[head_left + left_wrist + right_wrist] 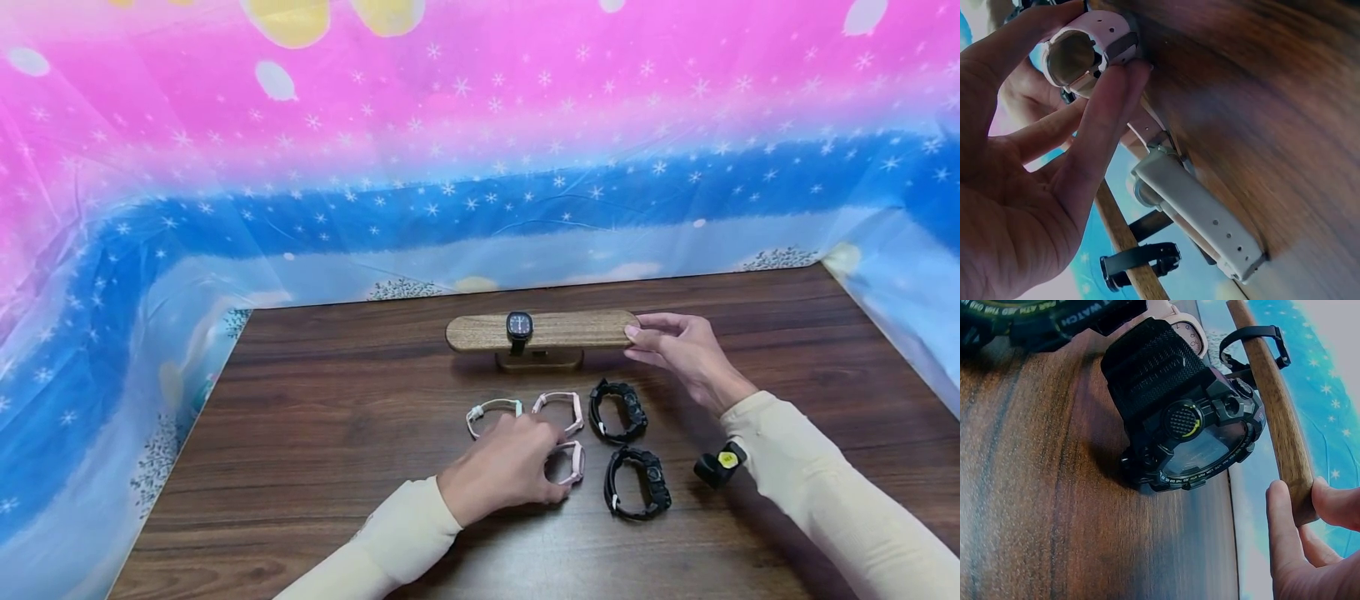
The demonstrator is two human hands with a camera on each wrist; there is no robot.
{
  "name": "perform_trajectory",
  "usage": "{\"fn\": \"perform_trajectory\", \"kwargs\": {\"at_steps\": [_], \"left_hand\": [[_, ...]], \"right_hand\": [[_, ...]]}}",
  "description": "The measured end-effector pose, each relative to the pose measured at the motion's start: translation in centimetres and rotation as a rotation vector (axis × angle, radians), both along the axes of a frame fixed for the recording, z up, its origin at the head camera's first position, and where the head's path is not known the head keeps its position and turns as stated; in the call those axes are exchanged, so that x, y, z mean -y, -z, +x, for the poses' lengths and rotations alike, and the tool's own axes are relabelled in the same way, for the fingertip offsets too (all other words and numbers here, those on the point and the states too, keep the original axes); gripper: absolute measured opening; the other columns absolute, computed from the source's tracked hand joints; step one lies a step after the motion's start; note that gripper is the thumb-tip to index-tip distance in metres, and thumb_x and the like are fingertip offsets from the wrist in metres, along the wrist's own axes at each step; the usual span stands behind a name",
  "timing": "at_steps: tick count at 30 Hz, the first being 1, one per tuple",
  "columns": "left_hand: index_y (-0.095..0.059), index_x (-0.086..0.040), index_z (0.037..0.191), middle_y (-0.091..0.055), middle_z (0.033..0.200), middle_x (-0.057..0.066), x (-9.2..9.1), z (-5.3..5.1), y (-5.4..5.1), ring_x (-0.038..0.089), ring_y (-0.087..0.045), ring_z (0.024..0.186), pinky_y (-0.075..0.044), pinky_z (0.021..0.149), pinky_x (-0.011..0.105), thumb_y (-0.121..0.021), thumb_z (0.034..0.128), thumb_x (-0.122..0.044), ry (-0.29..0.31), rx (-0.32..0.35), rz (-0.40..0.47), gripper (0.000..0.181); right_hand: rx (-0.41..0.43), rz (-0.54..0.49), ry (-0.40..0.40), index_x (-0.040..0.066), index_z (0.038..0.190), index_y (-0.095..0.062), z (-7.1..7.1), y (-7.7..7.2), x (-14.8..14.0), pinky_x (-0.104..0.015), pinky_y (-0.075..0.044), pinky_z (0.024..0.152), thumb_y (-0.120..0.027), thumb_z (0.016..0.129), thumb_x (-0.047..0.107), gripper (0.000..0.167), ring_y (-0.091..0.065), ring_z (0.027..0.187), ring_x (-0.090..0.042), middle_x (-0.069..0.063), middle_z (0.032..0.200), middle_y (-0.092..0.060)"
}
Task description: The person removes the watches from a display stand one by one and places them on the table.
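Observation:
My left hand (504, 460) is over the table, its thumb and fingers pinching a pink-strapped watch (1107, 28) at both sides. A white-strapped watch (1200, 206) and a second pink watch (578, 410) lie just beyond that hand, the white one partly hidden by it. At the far side, my right hand (690, 354) holds the right end of a wooden watch stand (581, 327) between thumb and fingers. Around the bar, left of its middle, is a black watch (520, 325) with its dial facing me.
Two chunky black watches (656, 482) (636, 410) lie on their sides on the brown wooden table (322, 433), right of the pink ones. A pink and blue snowflake-printed cloth (450, 200) borders the table at the back and both sides.

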State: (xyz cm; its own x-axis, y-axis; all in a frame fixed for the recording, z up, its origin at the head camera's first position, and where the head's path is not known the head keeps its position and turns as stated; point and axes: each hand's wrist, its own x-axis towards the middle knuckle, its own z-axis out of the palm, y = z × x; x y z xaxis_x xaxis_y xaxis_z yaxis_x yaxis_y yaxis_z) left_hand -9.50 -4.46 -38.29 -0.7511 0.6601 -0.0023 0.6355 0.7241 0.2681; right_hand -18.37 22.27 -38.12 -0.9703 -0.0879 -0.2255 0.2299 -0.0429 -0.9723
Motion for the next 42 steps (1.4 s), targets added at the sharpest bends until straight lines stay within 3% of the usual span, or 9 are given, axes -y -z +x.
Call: {"fn": "perform_trajectory", "kwargs": {"at_steps": [6, 14, 28, 31, 33, 35, 38, 40, 42], "left_hand": [[-0.062, -0.02, 0.072, -0.052, 0.064, -0.009, -0.5, -0.1, 0.2, 0.01, -0.049, 0.051, -0.039, 0.039, 0.024, -0.089, 0.0714, -0.034, 0.006, -0.025, -0.017, 0.031], [-0.062, -0.019, 0.072, -0.054, 0.066, -0.008, -1.0, 0.0, 0.2, 0.01, -0.05, 0.052, -0.042, 0.041, 0.024, -0.091, 0.0707, -0.037, -0.008, 0.005, -0.041, 0.034], [-0.061, -0.021, 0.073, -0.049, 0.062, -0.01, -0.3, 0.2, 0.1, 0.009, -0.046, 0.05, -0.036, 0.04, 0.026, -0.09, 0.0652, -0.058, -0.002, -0.03, -0.044, 0.048], [-0.068, -0.02, 0.082, -0.046, 0.06, -0.011, 0.1, 0.2, -0.4, 0.008, -0.043, 0.051, -0.035, 0.041, 0.024, -0.089, 0.0675, -0.058, -0.012, -0.018, -0.026, 0.046], [-0.075, -0.019, 0.095, -0.046, 0.06, -0.01, 0.4, 0.2, -0.9, 0.007, -0.042, 0.051, -0.036, 0.041, 0.023, -0.089, 0.0702, -0.055, -0.019, 0.01, -0.005, 0.047], [-0.077, -0.018, 0.108, -0.054, 0.063, -0.009, 0.7, 0.1, -1.5, 0.007, -0.048, 0.055, -0.042, 0.045, 0.024, -0.089, 0.0733, -0.052, -0.02, 0.031, 0.025, 0.05], [-0.075, -0.014, 0.118, -0.072, 0.084, -0.004, 1.4, -0.1, -2.6, 0.01, -0.063, 0.068, -0.055, 0.059, 0.028, -0.087, 0.0777, -0.046, -0.025, 0.068, 0.081, 0.053], [-0.074, -0.011, 0.119, -0.075, 0.1, 0.001, 1.9, -0.3, -3.3, 0.012, -0.066, 0.074, -0.058, 0.065, 0.029, -0.087, 0.0792, -0.043, -0.039, 0.079, 0.128, 0.052], [-0.073, -0.008, 0.12, -0.075, 0.105, 0.004, 2.4, -0.7, -3.9, 0.011, -0.066, 0.074, -0.057, 0.065, 0.027, -0.087, 0.08, -0.038, -0.069, 0.1, 0.185, 0.052]], "right_hand": [[0.002, 0.01, 0.0, -0.014, 0.147, -0.035, 0.0, 0.0, 0.0, -0.033, -0.055, 0.099, -0.069, 0.097, 0.005, 0.063, -0.071, 0.092, -0.015, -0.016, 0.124, -0.052], [0.013, 0.008, 0.002, -0.013, 0.147, -0.036, 0.1, 0.0, 0.1, -0.032, -0.055, 0.099, -0.07, 0.096, 0.005, 0.064, -0.072, 0.093, -0.016, -0.016, 0.123, -0.053], [0.01, 0.016, -0.001, -0.013, 0.147, -0.036, 0.1, 0.0, 0.0, -0.032, -0.055, 0.098, -0.07, 0.096, 0.006, 0.064, -0.072, 0.093, -0.015, -0.016, 0.125, -0.052], [0.007, 0.019, -0.001, -0.013, 0.147, -0.036, 0.1, 0.0, 0.0, -0.031, -0.055, 0.098, -0.07, 0.097, 0.006, 0.063, -0.072, 0.093, -0.014, -0.016, 0.125, -0.052], [0.006, 0.017, -0.001, -0.013, 0.147, -0.036, 0.1, 0.0, 0.0, -0.031, -0.055, 0.098, -0.069, 0.097, 0.006, 0.063, -0.072, 0.092, -0.014, -0.016, 0.125, -0.052], [0.006, 0.01, 0.002, -0.014, 0.147, -0.036, 0.1, 0.0, 0.0, -0.031, -0.055, 0.098, -0.07, 0.096, 0.005, 0.063, -0.072, 0.092, -0.015, -0.015, 0.124, -0.052], [0.006, 0.001, 0.006, -0.014, 0.147, -0.036, 0.1, 0.0, 0.1, -0.032, -0.055, 0.098, -0.069, 0.096, 0.004, 0.063, -0.072, 0.091, -0.014, -0.015, 0.122, -0.053], [0.005, -0.002, 0.008, -0.014, 0.147, -0.036, 0.1, 0.0, 0.1, -0.032, -0.055, 0.098, -0.069, 0.096, 0.004, 0.063, -0.072, 0.091, -0.014, -0.014, 0.122, -0.053], [0.006, -0.003, 0.01, -0.014, 0.147, -0.036, 0.2, 0.0, 0.0, -0.032, -0.055, 0.098, -0.069, 0.096, 0.004, 0.063, -0.072, 0.091, -0.014, -0.014, 0.122, -0.053]]}}
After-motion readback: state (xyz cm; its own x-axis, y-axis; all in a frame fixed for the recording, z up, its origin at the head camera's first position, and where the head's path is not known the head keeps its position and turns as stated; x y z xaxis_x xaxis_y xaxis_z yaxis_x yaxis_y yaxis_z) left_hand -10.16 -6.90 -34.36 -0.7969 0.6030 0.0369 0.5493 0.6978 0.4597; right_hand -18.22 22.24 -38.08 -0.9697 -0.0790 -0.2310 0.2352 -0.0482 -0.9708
